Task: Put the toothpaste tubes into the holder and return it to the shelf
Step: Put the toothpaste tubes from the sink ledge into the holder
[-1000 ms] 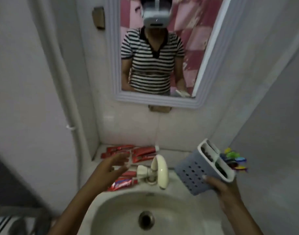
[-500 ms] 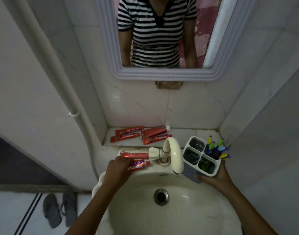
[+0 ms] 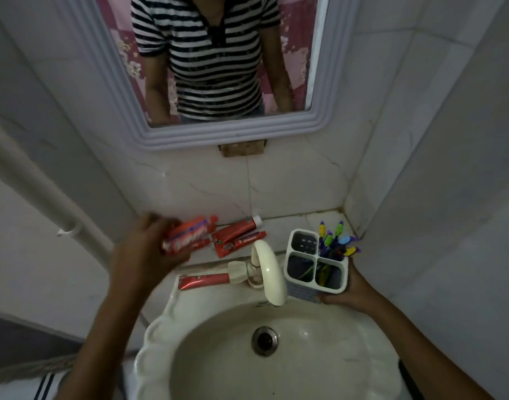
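My left hand point(image 3: 145, 249) grips a red toothpaste tube point(image 3: 186, 233), lifted above the ledge left of the tap. My right hand point(image 3: 351, 290) holds a white and grey four-compartment holder point(image 3: 302, 293) upright at the sink's right rim. Several colourful toothbrushes point(image 3: 337, 239) stick out of its far right compartment. Another red tube point(image 3: 204, 281) lies on the sink rim behind the tap. More red tubes point(image 3: 238, 235) lie on the tiled shelf point(image 3: 290, 220) against the wall.
A cream tap point(image 3: 269, 272) arches over the white basin point(image 3: 276, 350) between my hands. A framed mirror point(image 3: 218, 62) hangs above. Tiled walls close in on the right, and a white pipe point(image 3: 39, 183) runs down on the left.
My left hand has picked a tube up from the sink rim and raised it. The holder has stayed upright in my right hand by the tap. The camera tilted further down.
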{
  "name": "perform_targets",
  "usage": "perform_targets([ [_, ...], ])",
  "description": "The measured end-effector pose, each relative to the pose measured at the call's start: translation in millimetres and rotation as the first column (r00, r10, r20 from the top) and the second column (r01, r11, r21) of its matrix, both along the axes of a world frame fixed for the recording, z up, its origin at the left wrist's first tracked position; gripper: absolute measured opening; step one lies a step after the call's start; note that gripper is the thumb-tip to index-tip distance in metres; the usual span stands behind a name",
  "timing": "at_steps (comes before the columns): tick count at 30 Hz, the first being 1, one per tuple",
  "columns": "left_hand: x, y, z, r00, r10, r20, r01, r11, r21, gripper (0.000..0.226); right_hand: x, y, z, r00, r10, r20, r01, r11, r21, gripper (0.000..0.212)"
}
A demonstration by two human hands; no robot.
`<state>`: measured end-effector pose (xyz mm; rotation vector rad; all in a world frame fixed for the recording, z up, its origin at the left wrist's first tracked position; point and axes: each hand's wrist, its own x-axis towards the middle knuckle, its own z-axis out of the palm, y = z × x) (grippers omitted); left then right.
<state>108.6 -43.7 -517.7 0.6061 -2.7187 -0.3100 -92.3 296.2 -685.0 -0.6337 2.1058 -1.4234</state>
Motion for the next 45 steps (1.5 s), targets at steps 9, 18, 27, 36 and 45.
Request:
perform_targets([
  [9,-164.9,104.5,48.0,0.688,-0.466,0.556,0.645,0.744,-0.174,0.05,5.4,0.8,10.2,1.0,-0.008,-0.029,0.009,0.999,0.034,0.111],
  [18,-202.2,179.7,11.3,0.539,-0.32,0.779,0.831,0.35,-0.432,0.015,3.1,0.5,11.9,0.999,0.018,-0.028,-0.018,1.0,0.01,0.123],
  [27,-182.7,90.4,-4.6,0.834,-0.526,0.167,0.512,0.85,0.123,0.02,5.8,0.4,17.2,1.0,0.02,-0.017,-0.021,1.0,-0.023,0.11],
  [36,-155.8,3.4,-99.7,0.839,-0.057,0.54,0.059,0.998,0.014,0.028,-2.5,0.4,-0.3,1.0,0.017,-0.005,-0.017,1.0,-0.018,0.117],
  [45,-171.6,-3.9,-112.7,0.894,-0.119,0.433,0.174,0.981,-0.089,0.038,-0.8,-1.1,7.8,0.999,0.044,-0.003,-0.044,0.999,-0.022,0.113],
])
